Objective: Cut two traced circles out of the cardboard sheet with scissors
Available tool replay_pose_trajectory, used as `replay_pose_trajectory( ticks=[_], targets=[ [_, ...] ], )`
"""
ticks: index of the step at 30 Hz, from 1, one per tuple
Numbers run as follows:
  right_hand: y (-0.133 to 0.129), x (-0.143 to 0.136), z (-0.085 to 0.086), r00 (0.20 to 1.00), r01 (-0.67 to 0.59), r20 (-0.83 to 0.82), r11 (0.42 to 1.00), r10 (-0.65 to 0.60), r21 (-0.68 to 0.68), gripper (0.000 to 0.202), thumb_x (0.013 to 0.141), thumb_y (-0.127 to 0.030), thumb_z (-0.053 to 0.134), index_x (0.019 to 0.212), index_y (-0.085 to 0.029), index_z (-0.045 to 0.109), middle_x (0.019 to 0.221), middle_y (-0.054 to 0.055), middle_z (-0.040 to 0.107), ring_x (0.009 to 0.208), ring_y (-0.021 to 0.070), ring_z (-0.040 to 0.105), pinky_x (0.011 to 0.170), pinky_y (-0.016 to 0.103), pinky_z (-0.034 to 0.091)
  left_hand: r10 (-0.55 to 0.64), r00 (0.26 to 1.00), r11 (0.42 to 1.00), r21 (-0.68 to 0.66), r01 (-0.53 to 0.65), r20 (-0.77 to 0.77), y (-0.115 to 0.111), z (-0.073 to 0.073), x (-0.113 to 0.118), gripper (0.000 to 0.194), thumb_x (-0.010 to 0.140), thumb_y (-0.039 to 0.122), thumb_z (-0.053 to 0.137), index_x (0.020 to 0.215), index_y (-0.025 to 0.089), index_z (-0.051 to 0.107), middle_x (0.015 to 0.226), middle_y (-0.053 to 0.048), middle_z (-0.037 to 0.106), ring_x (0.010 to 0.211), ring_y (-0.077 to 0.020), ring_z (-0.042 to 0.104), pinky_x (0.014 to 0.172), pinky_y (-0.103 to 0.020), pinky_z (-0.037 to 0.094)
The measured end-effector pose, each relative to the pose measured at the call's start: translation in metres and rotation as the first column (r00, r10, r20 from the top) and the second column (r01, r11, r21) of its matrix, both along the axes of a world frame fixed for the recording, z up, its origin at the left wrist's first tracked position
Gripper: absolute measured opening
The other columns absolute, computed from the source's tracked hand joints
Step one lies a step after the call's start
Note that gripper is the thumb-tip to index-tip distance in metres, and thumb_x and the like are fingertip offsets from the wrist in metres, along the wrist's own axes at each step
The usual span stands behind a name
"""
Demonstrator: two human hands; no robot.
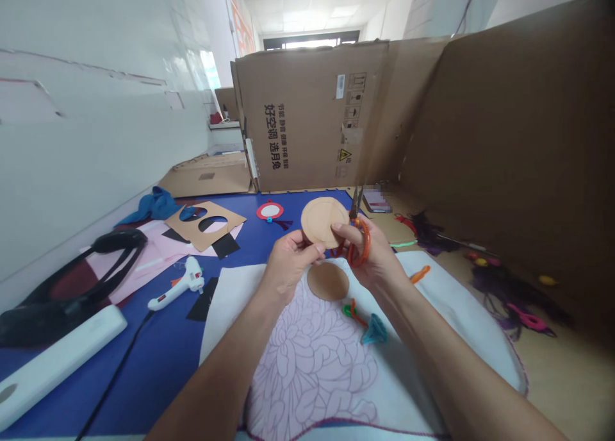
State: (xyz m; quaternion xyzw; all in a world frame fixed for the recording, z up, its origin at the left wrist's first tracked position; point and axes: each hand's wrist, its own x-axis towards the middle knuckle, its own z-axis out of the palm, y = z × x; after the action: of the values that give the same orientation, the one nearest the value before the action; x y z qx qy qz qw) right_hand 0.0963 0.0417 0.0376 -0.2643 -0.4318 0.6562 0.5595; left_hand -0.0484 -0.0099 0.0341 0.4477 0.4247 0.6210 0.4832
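Note:
My left hand (288, 265) pinches the lower left edge of a round cardboard disc (319, 218), which has a curved line marked inside its rim. The orange-handled scissors (365, 243) are in my right hand (377, 255), blades pointing up and away from me. My right thumb also presses on the disc's right side. Just below, a second brown disc (328, 282) lies on a white cloth (312, 370) with a purple flower line pattern. A turquoise bell-shaped piece (375, 330) with green and orange parts rests near my right wrist.
Leftward are a white glue gun (177, 288) with a black cord, a cardboard sheet with round holes (193, 233), a black strap (72, 281) and a long white bar (62, 367). A red-rimmed white disc (270, 211) lies ahead. Large cardboard panels (312, 120) stand behind and to the right.

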Motion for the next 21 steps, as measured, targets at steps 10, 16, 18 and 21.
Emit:
replay_pose_trajectory(
  ticks=[10, 16, 18, 21],
  targets=[
    [-0.0046, -0.0003, 0.0030, 1.000, -0.002, -0.004, 1.000, 0.003, 0.024, 0.042, 0.065, -0.035, 0.094, 0.086, -0.022, 0.060, 0.067, -0.004, 0.060, 0.052, 0.0131, 0.050, 0.048, 0.028, 0.041, 0.005, 1.000, 1.000, -0.002, -0.006, -0.008, -0.0005, 0.0006, -0.0011, 0.021, 0.070, 0.026, 0.084, 0.088, 0.015, 0.080, 0.077, -0.004, 0.074, 0.067, -0.0118, 0.061, 0.065, -0.026, 0.047],
    [-0.0042, -0.0010, 0.0036, 1.000, 0.011, 0.000, 1.000, -0.011, 0.013, 0.042, 0.064, -0.035, 0.095, 0.085, -0.022, 0.061, 0.066, -0.005, 0.061, 0.050, 0.0132, 0.051, 0.048, 0.028, 0.042, 0.064, 0.998, 0.998, -0.005, -0.064, 0.020, -0.0011, 0.0030, -0.0013, 0.017, 0.070, 0.027, 0.083, 0.082, 0.017, 0.077, 0.073, -0.002, 0.072, 0.064, -0.0108, 0.062, 0.062, -0.023, 0.047],
    [-0.0043, -0.0012, 0.0035, 1.000, 0.021, 0.005, 1.000, -0.021, 0.013, 0.042, 0.063, -0.035, 0.096, 0.085, -0.023, 0.062, 0.065, -0.005, 0.062, 0.050, 0.0135, 0.053, 0.048, 0.028, 0.042, 0.087, 0.995, 0.996, -0.016, -0.086, 0.047, -0.0011, 0.0037, -0.0019, 0.016, 0.070, 0.028, 0.083, 0.079, 0.017, 0.076, 0.071, 0.000, 0.071, 0.063, -0.0105, 0.062, 0.061, -0.023, 0.046],
    [-0.0043, -0.0018, 0.0026, 0.998, 0.051, 0.037, 0.998, -0.052, 0.029, 0.041, 0.063, -0.034, 0.096, 0.083, -0.023, 0.061, 0.062, -0.005, 0.062, 0.050, 0.0143, 0.054, 0.047, 0.028, 0.041, 0.094, 0.992, 0.995, -0.036, -0.091, 0.088, -0.0010, 0.0048, -0.0027, 0.018, 0.069, 0.030, 0.083, 0.079, 0.017, 0.074, 0.071, 0.000, 0.070, 0.062, -0.0103, 0.063, 0.059, -0.022, 0.045]
  ],
)
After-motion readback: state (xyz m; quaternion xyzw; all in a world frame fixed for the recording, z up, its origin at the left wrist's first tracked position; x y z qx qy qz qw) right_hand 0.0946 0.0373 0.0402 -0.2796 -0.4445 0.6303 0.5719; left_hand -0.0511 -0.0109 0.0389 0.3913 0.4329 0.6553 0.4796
